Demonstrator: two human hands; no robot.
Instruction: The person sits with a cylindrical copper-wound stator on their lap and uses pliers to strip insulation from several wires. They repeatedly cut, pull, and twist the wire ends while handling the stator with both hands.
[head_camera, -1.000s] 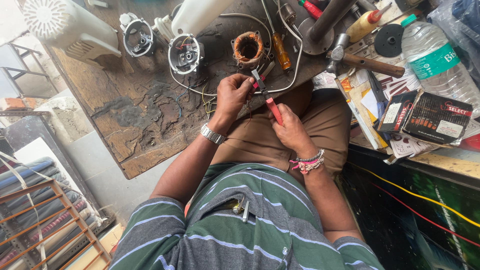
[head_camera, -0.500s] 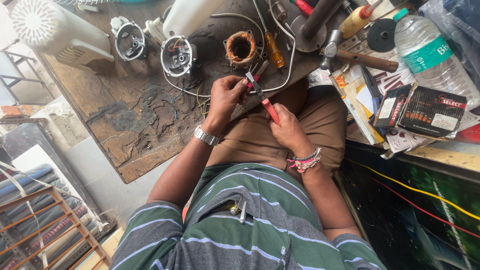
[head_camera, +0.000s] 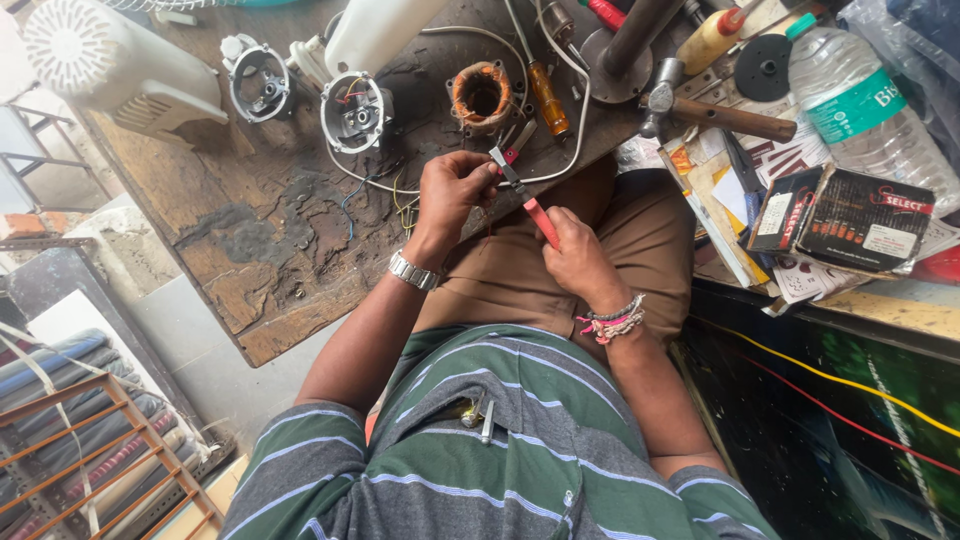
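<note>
My right hand grips the red handles of a small pair of pliers, whose metal jaws point up toward my left hand. My left hand, a metal watch on its wrist, pinches a thin wire at the jaws. Both hands hover over my lap at the near edge of a worn wooden workbench. Just beyond them lies a copper-wound motor stator and an open motor housing with loose wires trailing toward my hands.
A white fan body and a second motor cover lie at the left. A yellow-handled screwdriver, a hammer, a plastic water bottle and a dark box crowd the right.
The view has shifted, so the bench items sit lower and further right in frame. My hands stay together on the pliers and wire with little change.
</note>
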